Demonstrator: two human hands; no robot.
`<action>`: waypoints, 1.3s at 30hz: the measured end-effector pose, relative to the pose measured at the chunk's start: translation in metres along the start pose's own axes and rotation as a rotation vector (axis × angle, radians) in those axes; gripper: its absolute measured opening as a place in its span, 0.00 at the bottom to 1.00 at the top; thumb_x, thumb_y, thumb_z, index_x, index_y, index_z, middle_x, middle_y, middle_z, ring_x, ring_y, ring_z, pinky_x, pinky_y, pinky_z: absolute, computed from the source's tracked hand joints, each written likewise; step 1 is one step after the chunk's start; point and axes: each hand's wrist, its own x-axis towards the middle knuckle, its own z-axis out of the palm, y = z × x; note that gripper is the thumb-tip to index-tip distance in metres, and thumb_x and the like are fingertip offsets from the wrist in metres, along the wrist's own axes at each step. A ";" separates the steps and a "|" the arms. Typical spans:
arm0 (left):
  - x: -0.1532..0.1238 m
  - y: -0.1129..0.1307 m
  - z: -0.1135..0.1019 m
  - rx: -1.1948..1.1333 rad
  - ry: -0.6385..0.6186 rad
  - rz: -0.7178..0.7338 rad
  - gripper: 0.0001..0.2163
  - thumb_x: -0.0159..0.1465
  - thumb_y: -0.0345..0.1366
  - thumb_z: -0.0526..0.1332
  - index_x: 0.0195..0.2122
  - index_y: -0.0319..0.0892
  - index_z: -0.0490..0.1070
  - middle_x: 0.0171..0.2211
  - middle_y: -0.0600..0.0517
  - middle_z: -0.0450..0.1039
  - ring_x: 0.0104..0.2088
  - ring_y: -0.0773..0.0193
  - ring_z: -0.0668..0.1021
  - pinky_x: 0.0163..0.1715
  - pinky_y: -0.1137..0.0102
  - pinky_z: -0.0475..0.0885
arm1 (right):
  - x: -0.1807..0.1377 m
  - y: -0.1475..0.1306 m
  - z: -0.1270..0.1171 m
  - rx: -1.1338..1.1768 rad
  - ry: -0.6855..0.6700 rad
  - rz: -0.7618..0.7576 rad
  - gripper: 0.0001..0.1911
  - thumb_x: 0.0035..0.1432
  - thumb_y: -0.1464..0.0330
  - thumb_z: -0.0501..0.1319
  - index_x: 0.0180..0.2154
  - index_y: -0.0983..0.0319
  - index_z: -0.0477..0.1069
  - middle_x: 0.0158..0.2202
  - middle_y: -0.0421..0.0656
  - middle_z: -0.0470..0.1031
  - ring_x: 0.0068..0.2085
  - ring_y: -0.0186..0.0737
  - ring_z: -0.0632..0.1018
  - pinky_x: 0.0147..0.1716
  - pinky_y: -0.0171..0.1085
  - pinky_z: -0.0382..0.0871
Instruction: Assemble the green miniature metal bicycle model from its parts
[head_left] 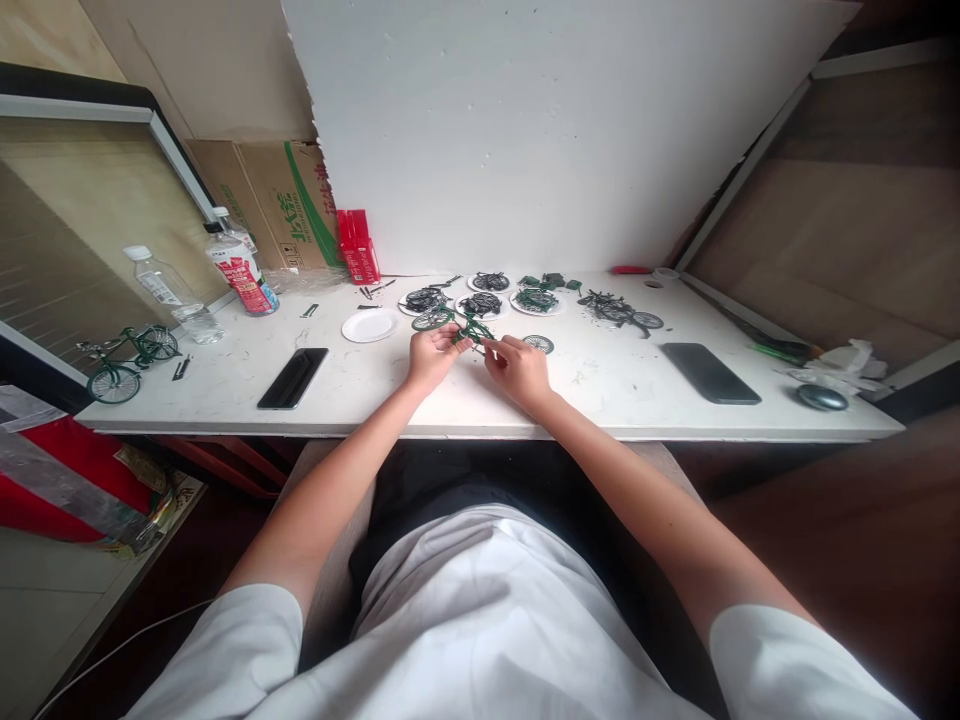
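A small green model bicycle frame (466, 328), one wheel fitted at its left end (433, 319), is held above the white table (600, 400). My left hand (431, 356) is closed round the frame from the left. My right hand (517, 366) pinches its right part with thumb and fingertips. A loose wheel (538, 344) lies just right of my right hand. Behind my hands stand several white plates (537, 300) with dark green and black parts, and one bare plate (370, 326) to the left.
A finished green model bicycle (124, 360) stands at the table's left end beside two bottles (241, 265). A black tray (293, 378) lies left, a dark phone (709, 373) right, a mouse (822, 397) far right. Another dark model bicycle (621, 312) lies behind.
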 end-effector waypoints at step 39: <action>-0.003 0.022 -0.003 -0.296 -0.181 -0.375 0.22 0.53 0.43 0.82 0.42 0.40 0.77 0.46 0.44 0.84 0.48 0.55 0.87 0.52 0.64 0.80 | 0.002 0.001 -0.003 0.071 0.142 -0.063 0.18 0.75 0.61 0.57 0.47 0.62 0.85 0.29 0.45 0.73 0.30 0.40 0.71 0.33 0.38 0.62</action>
